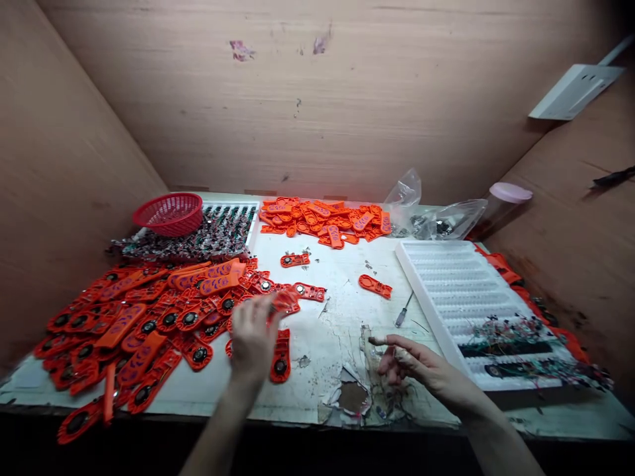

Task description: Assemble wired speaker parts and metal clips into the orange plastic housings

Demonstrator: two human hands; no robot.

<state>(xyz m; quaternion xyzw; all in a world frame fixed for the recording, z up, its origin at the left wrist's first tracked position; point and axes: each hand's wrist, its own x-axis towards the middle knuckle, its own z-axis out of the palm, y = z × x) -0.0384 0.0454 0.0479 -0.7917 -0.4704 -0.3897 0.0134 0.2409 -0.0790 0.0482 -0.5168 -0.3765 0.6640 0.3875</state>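
My left hand (253, 337) is blurred at the right edge of a large heap of orange casings (169, 317) with black round parts. An orange piece (285, 302) shows at its fingertips, smeared by motion. Just right of this hand lies one orange casing (280, 357), upright in the view. My right hand (409, 363) hovers over the worn front part of the table, index finger stretched out to the left and the other fingers loosely curled, with nothing seen in it. A small screwdriver (403, 312) lies above it. Another orange casing (376, 286) rests farther back.
A red basket (171, 215) sits on a white tray of wired parts (225, 228) at the back left. More orange casings (327, 218) are piled at the back. On the right are a white ribbed tray (441, 284), plastic bags (436, 218) and a lidded jar (506, 205).
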